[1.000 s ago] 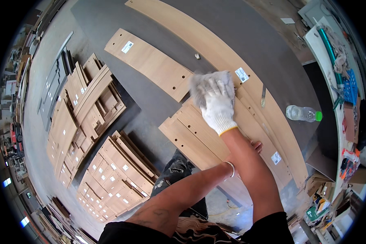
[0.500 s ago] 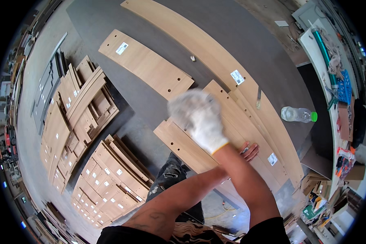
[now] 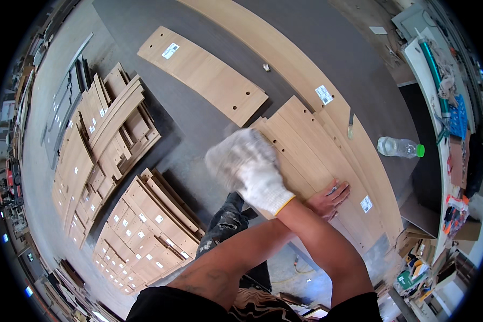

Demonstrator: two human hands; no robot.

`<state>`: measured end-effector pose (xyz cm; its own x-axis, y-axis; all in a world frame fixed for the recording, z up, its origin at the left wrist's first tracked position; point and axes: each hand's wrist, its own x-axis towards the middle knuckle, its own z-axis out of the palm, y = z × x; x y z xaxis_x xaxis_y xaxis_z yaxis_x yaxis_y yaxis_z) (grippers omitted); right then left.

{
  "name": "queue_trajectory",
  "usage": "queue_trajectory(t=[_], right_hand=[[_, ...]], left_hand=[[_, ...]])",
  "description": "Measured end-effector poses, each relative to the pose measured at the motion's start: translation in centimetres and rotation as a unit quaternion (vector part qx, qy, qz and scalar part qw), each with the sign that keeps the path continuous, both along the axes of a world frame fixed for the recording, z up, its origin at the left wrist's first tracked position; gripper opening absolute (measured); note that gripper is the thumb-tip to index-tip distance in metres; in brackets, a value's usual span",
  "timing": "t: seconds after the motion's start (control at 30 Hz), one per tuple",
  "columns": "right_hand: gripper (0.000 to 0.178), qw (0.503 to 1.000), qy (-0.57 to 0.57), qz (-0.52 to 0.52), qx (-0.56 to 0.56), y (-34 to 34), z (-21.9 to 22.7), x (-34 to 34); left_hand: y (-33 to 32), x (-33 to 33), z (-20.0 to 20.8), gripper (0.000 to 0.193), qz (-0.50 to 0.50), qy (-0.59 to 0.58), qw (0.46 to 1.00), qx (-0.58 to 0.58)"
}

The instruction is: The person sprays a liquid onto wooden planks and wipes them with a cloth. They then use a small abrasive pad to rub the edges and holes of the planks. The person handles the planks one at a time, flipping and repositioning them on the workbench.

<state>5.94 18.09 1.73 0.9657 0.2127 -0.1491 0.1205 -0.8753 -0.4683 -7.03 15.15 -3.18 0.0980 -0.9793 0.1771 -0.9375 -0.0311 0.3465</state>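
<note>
My left hand (image 3: pixel 328 200) is bare and lies on the light wood boards (image 3: pixel 300 145), which rest side by side on the dark tabletop. Its fingers stretch out to the right, with a small pale spot by the index finger that I cannot make out. Crossing above my left forearm, my right arm reaches to the left. My right hand (image 3: pixel 247 170) wears a white knitted glove, greyish and smeared by motion over its fingers. It is over the boards' left edge; whether it holds anything is hidden by the blur.
A curved wood panel (image 3: pixel 198 72) with a white label lies farther off; a long curved panel (image 3: pixel 284 48) runs along the right. A brush (image 3: pixel 350 124) and a clear bottle (image 3: pixel 397 147) with a green cap are at the right. Stacked wood parts (image 3: pixel 145 231) stand at the left.
My gloved right hand has swept left and toward me across the boards, baring their far ends. My left hand stays on the boards. The whole view has shifted slightly.
</note>
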Motion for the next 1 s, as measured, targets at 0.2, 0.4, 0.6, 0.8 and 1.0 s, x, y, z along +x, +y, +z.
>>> queue_trajectory(t=[0.2,0.4,0.6,0.8,1.0], right_hand=[[0.064,0.996,0.078,-0.003,-0.041,-2.8,3.5,-0.7],[0.078,0.98,0.102,-0.169,0.013,-9.5,0.8,-5.8],[0.063,0.991,0.062,0.106,-0.052,3.2,0.3,-7.2],[0.051,0.987,-0.069,-0.134,-0.056,4.3,0.0,-3.5],[0.053,0.996,-0.048,0.077,0.018,3.8,1.6,-4.5]], left_hand=[[1.9,-1.3,-5.0,0.06,0.06,0.455,0.882,-0.103],[7.6,0.7,5.2,0.061,-0.058,0.125,0.986,0.099],[11.7,0.6,-0.3,0.075,0.079,0.134,0.986,-0.067],[9.6,0.4,-1.5,0.078,0.042,0.028,0.995,-0.085],[10.7,0.4,-2.0,0.08,0.053,-0.009,0.998,-0.016]])
